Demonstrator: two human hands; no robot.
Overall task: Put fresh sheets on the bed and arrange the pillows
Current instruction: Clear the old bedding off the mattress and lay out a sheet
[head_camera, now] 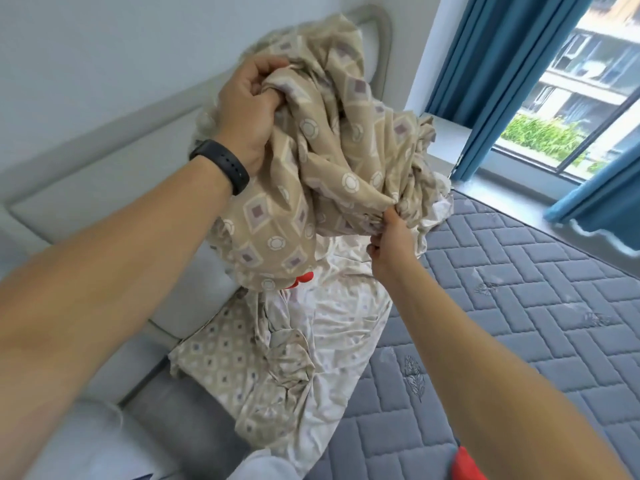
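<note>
Beige patterned sheet (322,161) is being gripped in a bunch by the left hand (249,109) and pinched by the right hand (391,237) above the bare mattress (519,306); probably it is being unfurled, and an edge needs finding next.

Pale wall (86,46), blue curtains (485,64) — daylit window (588,98)

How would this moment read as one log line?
stage: unfolding | left hand: grips sheet | right hand: pinches sheet | mattress: bare

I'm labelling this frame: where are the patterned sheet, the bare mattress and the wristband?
patterned sheet (332,157): head view, bunched middle folds.
mattress (519,306): head view, bare quilted top.
wristband (221,166): head view, strap on left wrist.
</note>
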